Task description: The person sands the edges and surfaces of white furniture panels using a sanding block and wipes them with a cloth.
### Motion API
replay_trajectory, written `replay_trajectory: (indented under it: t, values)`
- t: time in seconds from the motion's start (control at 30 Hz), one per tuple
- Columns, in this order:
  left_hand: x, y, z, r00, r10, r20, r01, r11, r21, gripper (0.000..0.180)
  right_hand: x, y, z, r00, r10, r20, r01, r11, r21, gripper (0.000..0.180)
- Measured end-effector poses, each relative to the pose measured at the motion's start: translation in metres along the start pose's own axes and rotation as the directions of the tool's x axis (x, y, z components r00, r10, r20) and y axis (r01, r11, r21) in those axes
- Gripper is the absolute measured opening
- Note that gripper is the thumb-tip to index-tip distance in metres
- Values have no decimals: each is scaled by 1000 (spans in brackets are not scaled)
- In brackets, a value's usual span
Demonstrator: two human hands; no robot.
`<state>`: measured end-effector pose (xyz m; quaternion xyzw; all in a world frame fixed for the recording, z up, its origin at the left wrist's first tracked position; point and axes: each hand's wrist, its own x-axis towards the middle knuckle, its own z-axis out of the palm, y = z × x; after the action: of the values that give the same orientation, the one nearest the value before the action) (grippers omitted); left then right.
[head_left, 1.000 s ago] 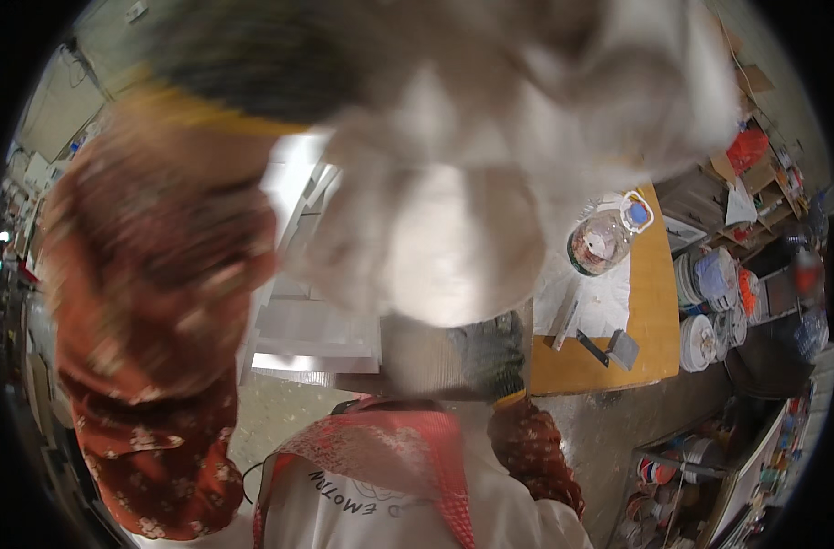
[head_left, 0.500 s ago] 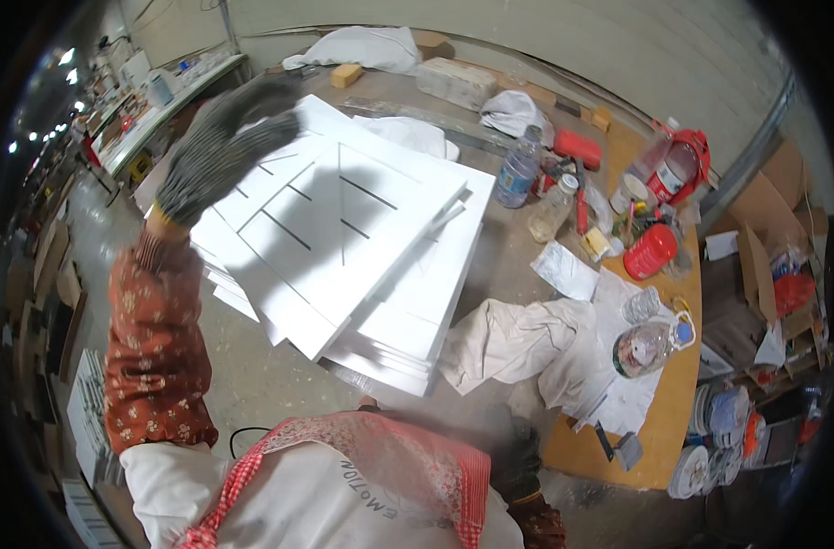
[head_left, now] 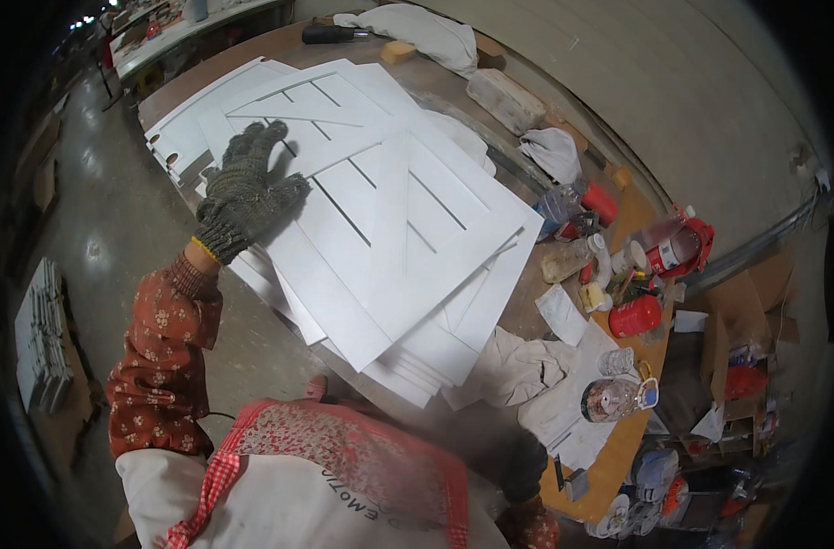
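Observation:
My left hand (head_left: 247, 188), in a grey knitted glove with a yellow cuff edge, lies flat with its fingers spread at the left edge of a white grooved panel (head_left: 490, 215). That panel rests askew on a stack of similar white panels (head_left: 417, 377), whose edges stick out below it. Dark slots and a diagonal strip mark its face. Low at the right, beside my apron (head_left: 362, 448), is my right hand (head_left: 525, 457) in a dark glove. Blur and shadow hide its fingers, so I cannot make out anything in it.
On the table's right side stand a red canister (head_left: 634, 316), several plastic bottles and a clear jug (head_left: 611, 400). A crumpled beige cloth (head_left: 527, 366) lies beside the stack. Along the wall are a pale block (head_left: 506, 101) and white cloths (head_left: 552, 154). More panels (head_left: 43, 339) stand at the left.
My left hand has come down from above the stack onto the panel's left edge, fingers now spread. The view has swung, and my right hand remains low beside the apron.

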<state>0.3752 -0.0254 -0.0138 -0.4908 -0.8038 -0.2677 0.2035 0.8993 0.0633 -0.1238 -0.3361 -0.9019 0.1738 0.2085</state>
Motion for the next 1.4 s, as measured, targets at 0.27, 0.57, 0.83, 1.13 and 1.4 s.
replay_trajectory:
  t: [0.27, 0.57, 0.83, 1.13, 1.4]
  values:
    - [2, -61, 12, 988, 130, 82, 31, 350, -936, 76, 125, -83, -28, 921, -390, 1, 381, 900, -210, 44]
    - [38, -83, 12, 948, 260, 183, 13, 545, -839, 74, 240, -185, -38, 751, -652, 103, 655, 756, 5, 38]
    - [39, -77, 10, 964, 119, 236, 131, 561, -817, 74, 305, -190, -22, 554, -722, 414, 730, 661, 177, 23]
    - [35, -89, 19, 971, 120, 205, 69, 685, -726, 69, 331, -197, -2, 492, -761, 423, 705, 633, 320, 23]
    - [35, -80, 5, 964, 115, 238, 146, 520, -842, 69, 330, -184, 16, 352, -878, 323, 832, 452, 321, 22]
